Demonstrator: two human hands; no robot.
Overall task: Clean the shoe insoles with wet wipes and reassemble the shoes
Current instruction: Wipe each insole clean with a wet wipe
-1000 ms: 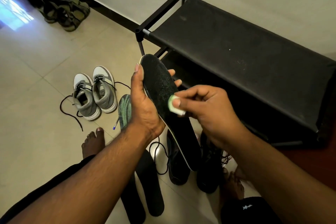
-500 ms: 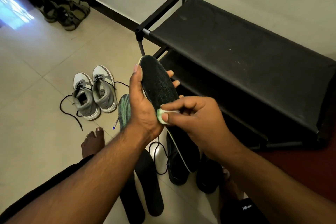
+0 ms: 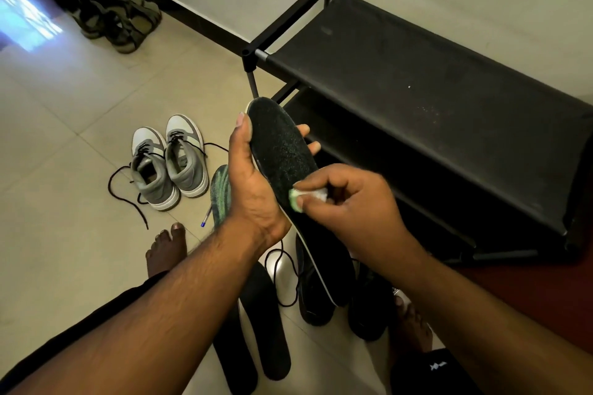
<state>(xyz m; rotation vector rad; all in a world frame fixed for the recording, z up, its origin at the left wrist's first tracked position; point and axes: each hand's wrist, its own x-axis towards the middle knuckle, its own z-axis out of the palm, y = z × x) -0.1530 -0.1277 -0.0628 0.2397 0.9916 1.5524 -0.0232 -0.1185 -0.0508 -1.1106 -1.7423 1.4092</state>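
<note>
1. Left hand (image 3: 253, 189) grips the black insole (image 3: 282, 151), held above the floor; its heel end is hidden behind the right wrist
2. Right hand (image 3: 346, 202) pinches a balled wet wipe (image 3: 296, 199), mostly hidden by fingers, against the insole

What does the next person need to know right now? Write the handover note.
Left hand grips the black insole, toe end up.
Right hand pinches the wadded wet wipe against the insole's middle.
On the floor: two black insoles, a green insole, the black shoes and the grey sneakers.
Done: cannot tell.
Left: finish wiping, refit all the insoles.
</note>
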